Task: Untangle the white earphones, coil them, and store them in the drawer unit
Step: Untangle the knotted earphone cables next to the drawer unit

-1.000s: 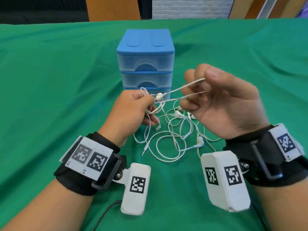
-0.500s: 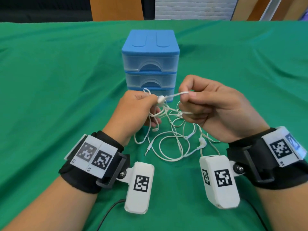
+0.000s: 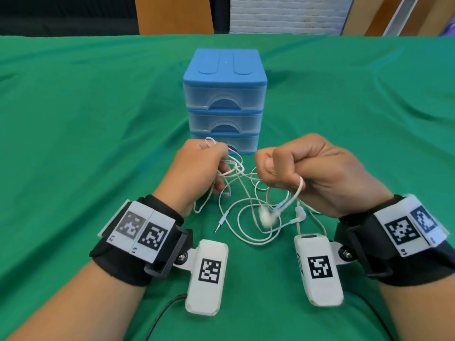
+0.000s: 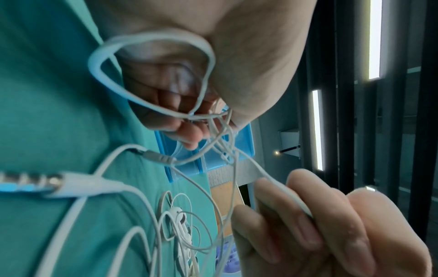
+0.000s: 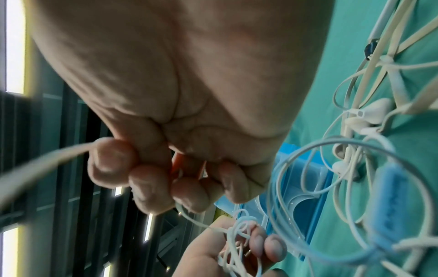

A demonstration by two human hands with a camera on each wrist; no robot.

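Earphones (image 3: 248,217) tangled, partly lifted and partly lying on green cloth (image 3: 86,143), near the front edge of the table, just in front of drawer unit (image 3: 224,99). Left hand (image 3: 197,168) curled around a bunch of cord, with small loops sticking out above the fist and the knot pinched between thumb and fingertips (image 4: 189,136), as seen from the left wrist. Right hand (image 3: 312,173) closed as a fist on one strand of the same cord; strand entering between the fingers (image 5: 151,189) and leaving at the little-finger side, seen from the right wrist. Hands apart from each other, joined only by some slack strands between them. One earbud (image 3: 266,217) hanging below the right fist, blurred, above the loops on the cloth; second earbud (image 3: 300,214) lying on the cloth just beside it. Plug (image 3: 219,223) resting on the cloth between the two wrists, pointing toward the front edge. Drawer unit standing upright toward the middle of the table, blue top, three clear drawers all closed, lowest drawer partly hidden behind the hands. Black wrist bands with white marker tags and white camera boxes on both wrists. Thin black cable (image 3: 162,313) lying on the cloth near the left forearm.
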